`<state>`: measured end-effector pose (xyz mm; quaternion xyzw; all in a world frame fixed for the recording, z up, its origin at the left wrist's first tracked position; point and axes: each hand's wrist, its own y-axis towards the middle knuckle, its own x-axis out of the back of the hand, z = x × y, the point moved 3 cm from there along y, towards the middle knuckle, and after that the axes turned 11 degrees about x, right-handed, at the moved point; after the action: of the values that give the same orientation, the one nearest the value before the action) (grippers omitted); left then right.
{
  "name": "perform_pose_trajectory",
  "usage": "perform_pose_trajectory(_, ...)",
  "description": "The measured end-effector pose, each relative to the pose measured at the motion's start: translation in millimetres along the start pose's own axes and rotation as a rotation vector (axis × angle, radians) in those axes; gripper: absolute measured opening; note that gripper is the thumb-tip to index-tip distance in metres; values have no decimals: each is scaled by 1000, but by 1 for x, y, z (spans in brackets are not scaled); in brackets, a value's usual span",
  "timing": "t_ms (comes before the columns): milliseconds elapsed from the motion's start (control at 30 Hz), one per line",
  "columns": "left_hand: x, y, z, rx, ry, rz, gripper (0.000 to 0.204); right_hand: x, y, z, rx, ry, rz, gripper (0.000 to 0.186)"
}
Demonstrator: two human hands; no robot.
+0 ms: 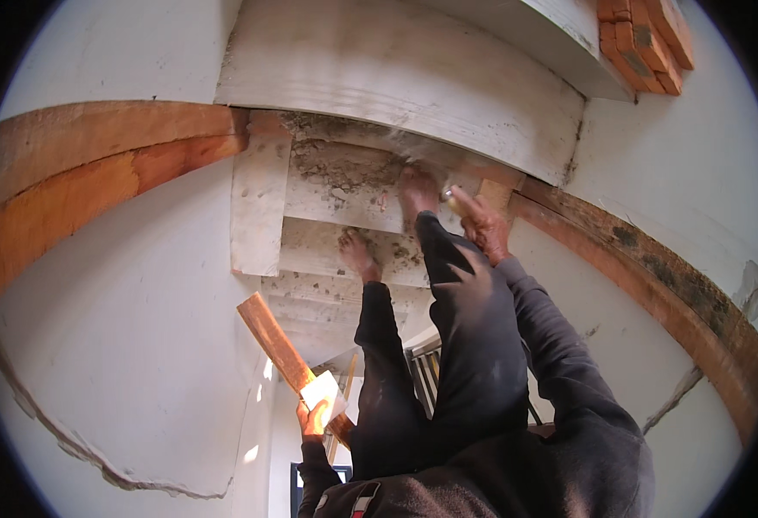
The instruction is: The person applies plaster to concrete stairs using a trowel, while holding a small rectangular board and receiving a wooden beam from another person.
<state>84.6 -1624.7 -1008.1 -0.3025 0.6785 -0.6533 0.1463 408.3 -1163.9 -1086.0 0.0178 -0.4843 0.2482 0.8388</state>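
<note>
My left hand [312, 419], low and left of my legs, grips a reddish-brown wooden plank [273, 338]. A bright white flat piece [323, 391] lies against the plank at that hand; what it is made of cannot be told. My right hand [484, 228] is ahead beside my right knee, closed around a short yellowish tool [455, 201] with a shiny end. Motion blur hides its kind. Near that hand, my bare right foot rests on a dirty step [331, 186], while my left foot is one step lower.
Thick orange-brown wooden beams run along the left wall [94, 155] and the right wall [655, 272]. Ahead rises a pale step face [396, 78]. Orange blocks [642, 47] are stacked at the upper right. Below my legs are more steps and a dark railing [426, 375].
</note>
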Motion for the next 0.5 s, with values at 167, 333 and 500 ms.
perform_pose_trajectory(167, -4, -7, -11, 26, -4, -14, 47, 22, -11, -12, -63, 177, -280, 64)
perform_pose_trajectory(333, -1, -8, -15, 6, 12, -25, 48, 44, -30, -75, -335, 65, -633, 61)
perform_pose_trajectory(500, -5, -11, -23, -3, 50, -12, 46, 38, -40, -101, -550, -63, -659, 61)
